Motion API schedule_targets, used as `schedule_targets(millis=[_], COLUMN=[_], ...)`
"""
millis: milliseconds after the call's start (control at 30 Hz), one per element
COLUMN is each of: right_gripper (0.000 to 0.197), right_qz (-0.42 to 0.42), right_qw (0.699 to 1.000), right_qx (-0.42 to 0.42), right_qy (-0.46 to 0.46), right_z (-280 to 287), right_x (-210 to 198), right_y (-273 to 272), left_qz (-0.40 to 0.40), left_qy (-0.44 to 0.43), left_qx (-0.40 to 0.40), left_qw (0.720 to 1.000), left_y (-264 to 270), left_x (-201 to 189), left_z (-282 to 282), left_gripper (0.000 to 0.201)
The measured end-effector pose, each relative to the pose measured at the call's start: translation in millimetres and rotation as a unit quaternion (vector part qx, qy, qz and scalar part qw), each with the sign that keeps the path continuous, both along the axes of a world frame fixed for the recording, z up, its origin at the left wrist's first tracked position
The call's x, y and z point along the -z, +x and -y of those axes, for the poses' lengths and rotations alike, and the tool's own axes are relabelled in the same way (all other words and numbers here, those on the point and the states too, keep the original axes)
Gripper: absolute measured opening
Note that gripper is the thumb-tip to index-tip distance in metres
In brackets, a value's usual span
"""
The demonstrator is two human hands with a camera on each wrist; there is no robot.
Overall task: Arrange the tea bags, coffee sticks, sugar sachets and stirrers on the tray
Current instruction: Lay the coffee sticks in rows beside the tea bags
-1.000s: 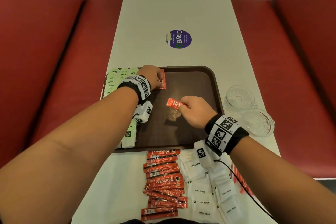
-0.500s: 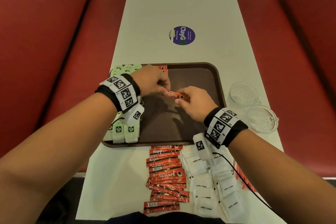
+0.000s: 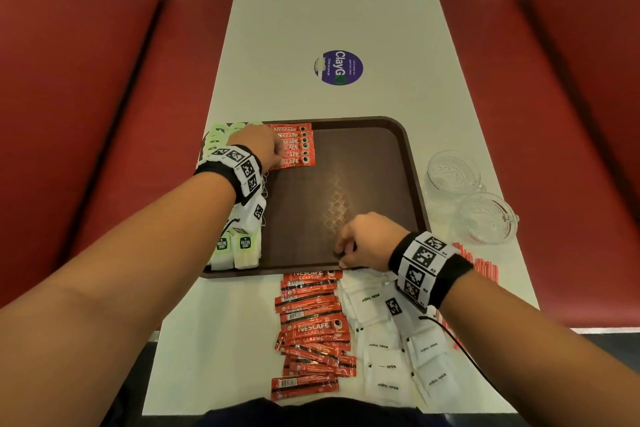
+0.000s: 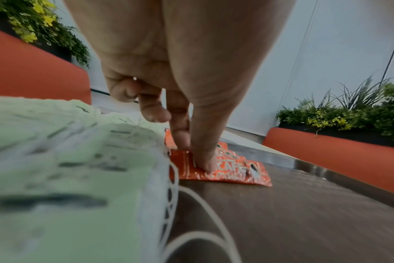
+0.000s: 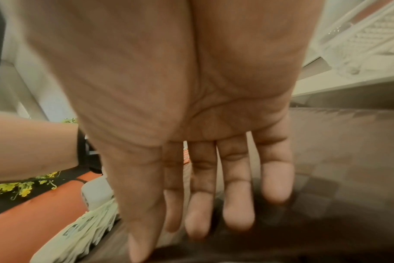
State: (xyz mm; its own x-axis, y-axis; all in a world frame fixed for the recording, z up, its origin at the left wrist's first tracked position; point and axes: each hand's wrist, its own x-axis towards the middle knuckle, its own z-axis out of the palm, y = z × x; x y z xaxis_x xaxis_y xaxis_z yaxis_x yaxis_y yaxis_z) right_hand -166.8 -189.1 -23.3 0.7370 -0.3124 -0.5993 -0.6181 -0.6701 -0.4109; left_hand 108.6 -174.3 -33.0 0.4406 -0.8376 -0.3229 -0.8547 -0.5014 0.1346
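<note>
Coffee sticks [image 3: 293,146] lie in a neat red row at the far left part of the brown tray [image 3: 412,163], each one a little over the next. The left hand [image 3: 258,146] is on that row. In the left wrist view its thumb and one finger [image 4: 204,156] press down on the nearest stick, and the other fingers are bent up, away from the packets. Green tea bags [image 3: 235,250] fill the left side of the tray in a long line, right beside the sticks, with their white strings showing.

The right hand [image 3: 363,241] is over the near edge of the tray. In the right wrist view its fingers [image 5: 236,195] are straight and a little apart, and it holds nothing.

More coffee sticks [image 3: 311,333] sit in a loose pile on the white table [image 3: 332,10], just in front of the tray. White sugar sachets [image 3: 391,357] lie beside that pile on the right. Thin red stirrers [image 3: 485,267] peek out past the right wrist. Two clear glass cups [image 3: 471,198] stand to the right of the tray. A round purple sticker [image 3: 338,67] is stuck farther up the table.
</note>
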Motion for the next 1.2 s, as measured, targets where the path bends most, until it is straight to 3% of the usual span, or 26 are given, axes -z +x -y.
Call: schedule_targets(millis=[233,400,600,833,1000,1200], right_gripper=[0.020,0.022,0.023,0.023,0.028,0.032], right_qz=[-0.008,0.004,0.017,0.041,0.060,0.071], right_qw=[1.000,1.000,0.998,0.994,0.992,0.989], right_qx=[-0.005,-0.009,-0.010,0.003,0.002,-0.014], right_qy=[-0.015,-0.029,-0.067,-0.103,-0.110,-0.127], right_z=[-13.0,-17.8,-28.7,-43.0,-53.4,-63.4], right_x=[2.2,-0.7,-1.0,-2.2,-4.0,-6.8], right_y=[-4.2,-6.3,-11.2,-22.1,-26.5,-30.1], left_qz=[0.008,-0.021,-0.032,0.010,0.066,0.059], left_qy=[0.010,-0.079,-0.106,-0.038,-0.023,-0.019], left_qx=[-0.014,-0.018,0.140,0.260,0.263,0.212], left_qw=[1.000,0.996,0.984,0.965,0.962,0.975], left_y=[-2.1,-26.6,-91.1,-127.8,-138.9,-144.9], left_x=[-4.0,-23.6,-35.9,0.4,13.8,5.5], left_z=[0.3,-22.2,-102.4,-168.1,-183.6,-190.8], left_gripper=[0.009,0.012,0.016,0.030,0.036,0.037])
